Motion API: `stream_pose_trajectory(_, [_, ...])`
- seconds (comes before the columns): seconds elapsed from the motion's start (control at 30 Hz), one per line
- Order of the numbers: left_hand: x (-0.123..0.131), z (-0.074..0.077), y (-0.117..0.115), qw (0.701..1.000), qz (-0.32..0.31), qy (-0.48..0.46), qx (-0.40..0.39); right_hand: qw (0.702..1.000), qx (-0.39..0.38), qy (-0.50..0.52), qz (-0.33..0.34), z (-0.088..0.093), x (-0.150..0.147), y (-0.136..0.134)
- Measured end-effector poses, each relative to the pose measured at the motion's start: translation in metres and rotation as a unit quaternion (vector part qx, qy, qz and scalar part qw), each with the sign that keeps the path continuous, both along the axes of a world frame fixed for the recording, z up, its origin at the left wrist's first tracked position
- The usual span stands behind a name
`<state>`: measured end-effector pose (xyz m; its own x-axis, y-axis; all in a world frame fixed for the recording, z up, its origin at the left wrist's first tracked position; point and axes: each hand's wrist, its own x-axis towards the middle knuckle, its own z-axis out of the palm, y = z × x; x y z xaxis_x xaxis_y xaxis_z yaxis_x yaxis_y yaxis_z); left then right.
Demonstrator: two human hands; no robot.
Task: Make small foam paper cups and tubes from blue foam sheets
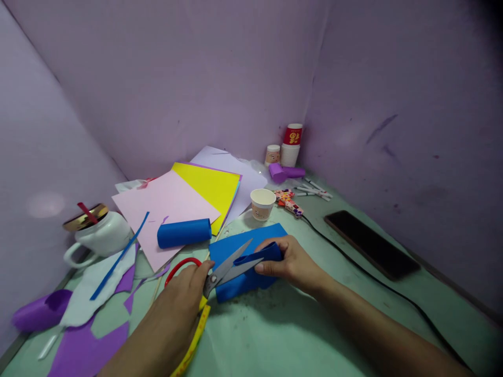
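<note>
In my left hand [184,293] are the scissors [228,273], with a red handle loop above and a yellow, patterned handle part below; my fingers are closed on them. Their blades stand apart, pointing right, around the left edge of a small roll of blue paper [271,252]. My right hand [293,264] pinches that roll between thumb and fingers. Beneath both hands a flat blue paper sheet [230,285] lies on the green table. Just behind my left hand, a blue paper tube [184,233] rests on a pink sheet [165,196].
Left: a white teapot-shaped vessel [104,233], a blue strip [120,256], purple scraps [94,345] and a purple roll [41,311]. Behind: a yellow sheet [208,186], a paper cup [262,204], stacked cups [291,154]. Right: a glue gun [288,201], its black cable [369,288] and a phone [371,243].
</note>
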<state>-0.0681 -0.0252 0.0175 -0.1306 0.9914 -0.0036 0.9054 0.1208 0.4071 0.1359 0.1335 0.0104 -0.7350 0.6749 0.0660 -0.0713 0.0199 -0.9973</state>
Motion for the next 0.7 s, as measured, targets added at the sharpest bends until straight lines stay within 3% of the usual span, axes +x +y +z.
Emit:
stream_pose_trajectory(0.1, [0.006, 0.011, 0.005, 0.998, 0.003, -0.003, -0.066, 1.000, 0.007, -0.006, 0.004, -0.001, 0.000, 0.000])
stream_pose_trajectory(0.23, [0.009, 0.019, 0.005, 0.997, -0.010, 0.013, -0.074, 1.000, 0.011, -0.020, 0.003, -0.001, 0.000, 0.000])
stream_pose_trajectory(0.6, [-0.014, -0.011, -0.005, 0.991, -0.072, 0.112, 0.005, 0.999, 0.006, -0.039, 0.010, 0.003, 0.001, 0.001])
stream_pose_trajectory(0.7, [-0.017, -0.014, -0.004, 0.992, -0.079, 0.095, 0.012, 0.999, -0.007, -0.038, 0.017, 0.004, 0.001, 0.001])
